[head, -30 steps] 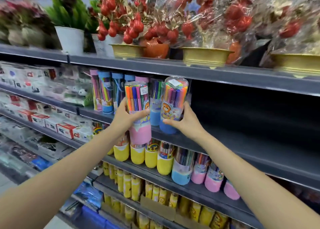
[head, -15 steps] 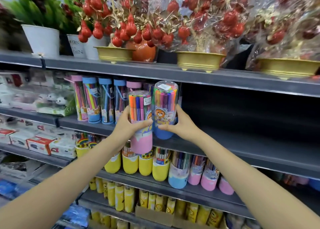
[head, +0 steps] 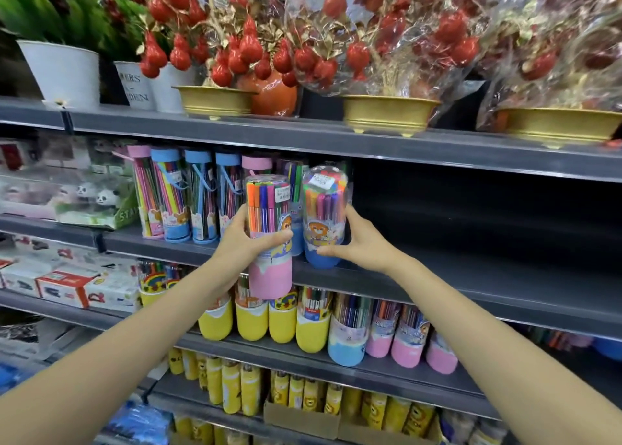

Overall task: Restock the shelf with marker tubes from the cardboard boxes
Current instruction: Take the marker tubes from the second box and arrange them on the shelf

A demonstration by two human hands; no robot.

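My left hand (head: 247,242) grips a pink-based marker tube (head: 269,239) and holds it upright in front of the grey shelf (head: 471,276), its base below the shelf edge. My right hand (head: 358,242) grips a blue-based marker tube (head: 323,215) that stands at the shelf's front edge. Behind them a row of pink- and blue-capped tall marker tubes (head: 188,195) stands on the same shelf. No cardboard box of tubes is in view near my hands.
The shelf to the right of the blue tube is bare and dark. Below stand yellow, blue and pink tubes (head: 346,330). Above are gold pots with red fruit (head: 387,111) and white pots (head: 62,70). Boxed goods (head: 67,286) lie left.
The view has shifted so the shelf sits further right and lower in frame. Both hands keep their tubes; the blue tube has come to stand on the shelf edge.
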